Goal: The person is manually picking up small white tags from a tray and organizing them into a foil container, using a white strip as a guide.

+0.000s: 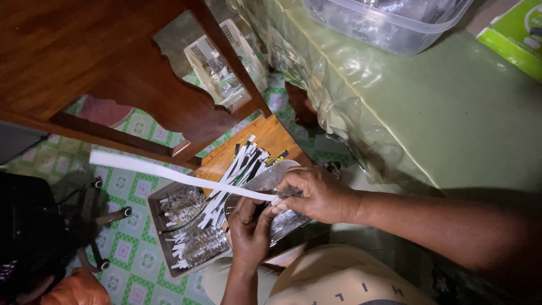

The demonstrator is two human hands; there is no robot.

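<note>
Both hands meet mid-frame. My right hand point(316, 195) pinches the end of a long white paper strip point(169, 172), closed on it, against a crinkly silver foil piece point(271, 181). My left hand point(248, 226) is closed under the foil, thumb pressing up near the same spot. The strip runs off up-left, free in the air.

To do this well, I think: keep the strip flat on the foil, hold the pinch at the very end, don't let the long tail twist or sag.

Below the hands, a grey tray point(161, 226) holds more foil pieces with white strips; a loose pile of strips point(243, 164) lies on a small wooden bench point(271, 138). Floor is green-patterned vinyl point(135, 248). Dark wooden furniture point(84, 56) upper left, green plastic-covered surface point(451, 124) right with a clear tub point(384, 22). Dim light.
</note>
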